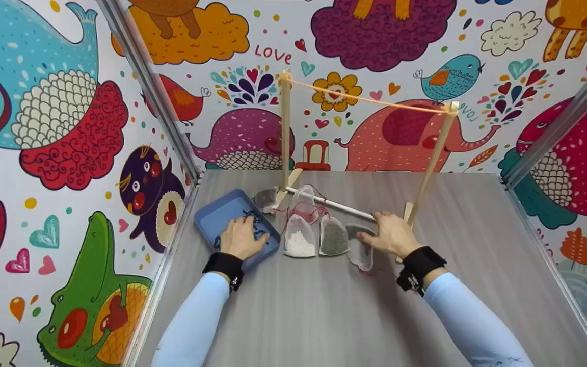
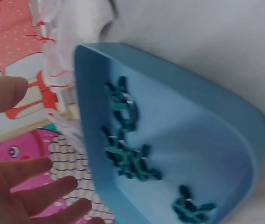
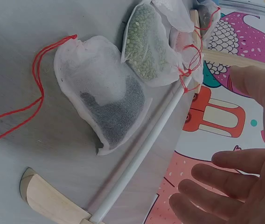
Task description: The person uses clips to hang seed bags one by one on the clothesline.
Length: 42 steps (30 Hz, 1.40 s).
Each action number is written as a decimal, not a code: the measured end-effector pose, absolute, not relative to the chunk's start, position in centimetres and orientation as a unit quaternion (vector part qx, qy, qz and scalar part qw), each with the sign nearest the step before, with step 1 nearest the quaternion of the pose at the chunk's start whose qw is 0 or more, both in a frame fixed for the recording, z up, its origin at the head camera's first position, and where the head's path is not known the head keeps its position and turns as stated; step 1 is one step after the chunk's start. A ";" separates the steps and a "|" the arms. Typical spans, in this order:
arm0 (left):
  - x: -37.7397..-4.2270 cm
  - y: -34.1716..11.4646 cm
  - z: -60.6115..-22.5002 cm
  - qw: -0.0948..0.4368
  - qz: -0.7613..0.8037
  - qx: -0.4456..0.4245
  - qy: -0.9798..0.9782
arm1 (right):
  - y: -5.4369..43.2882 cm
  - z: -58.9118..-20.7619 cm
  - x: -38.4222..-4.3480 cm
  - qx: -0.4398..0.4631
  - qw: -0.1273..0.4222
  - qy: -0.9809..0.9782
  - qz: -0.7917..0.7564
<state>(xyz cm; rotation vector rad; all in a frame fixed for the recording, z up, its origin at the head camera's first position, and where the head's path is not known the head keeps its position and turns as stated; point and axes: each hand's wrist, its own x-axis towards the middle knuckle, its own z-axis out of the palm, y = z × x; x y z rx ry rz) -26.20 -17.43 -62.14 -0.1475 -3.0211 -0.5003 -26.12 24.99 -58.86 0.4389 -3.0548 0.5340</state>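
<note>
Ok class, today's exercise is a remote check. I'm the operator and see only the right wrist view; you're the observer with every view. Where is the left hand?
Observer: In the head view, the left hand is over the blue tray.
Operator: I can't see that tray. What does it contain?
Observer: The left wrist view shows several small dark teal pieces in it, perhaps clips.

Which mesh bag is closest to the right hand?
The dark-filled mesh bag at the right end of the group, beside the right hand; the white-filled bag, green-filled bag and the others all lie farther left.
</note>
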 end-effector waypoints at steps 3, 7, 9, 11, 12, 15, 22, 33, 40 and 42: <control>-26.7 -17.8 -63.1 0.027 -0.159 -0.033 -0.986 | 25.1 -59.0 -26.0 0.139 0.011 -0.976 0.168; -27.2 -18.6 -64.5 0.007 -0.152 -0.003 -0.988 | 25.2 -59.0 -25.9 0.141 0.012 -0.975 0.170; -27.2 -19.0 -65.1 -0.003 -0.146 0.009 -0.989 | 25.2 -59.1 -25.7 0.139 0.007 -0.975 0.173; -27.2 -19.3 -65.7 -0.013 -0.144 0.020 -0.989 | 25.2 -59.3 -25.6 0.140 0.003 -0.975 0.172; -27.2 -19.4 -65.9 -0.018 -0.144 0.025 -0.989 | 25.3 -59.4 -25.6 0.138 0.000 -0.975 0.172; -27.1 -19.8 -66.8 -0.043 -0.146 0.039 -0.987 | 25.2 -59.6 -25.5 0.135 -0.005 -0.976 0.170; -27.4 -20.4 -67.8 -0.090 -0.120 0.048 -0.987 | 25.1 -59.9 -25.6 0.137 -0.008 -0.975 0.177; -27.3 -19.2 -67.6 -0.033 -0.125 0.053 -0.990 | 25.0 -60.2 -25.6 0.131 -0.009 -0.975 0.178; -27.4 -18.6 -68.1 -0.002 -0.117 0.031 -0.993 | 24.8 -60.2 -25.6 0.135 -0.010 -0.975 0.179; -27.6 -18.6 -68.0 -0.001 -0.132 0.033 -0.991 | 24.8 -60.3 -25.6 0.136 -0.010 -0.975 0.177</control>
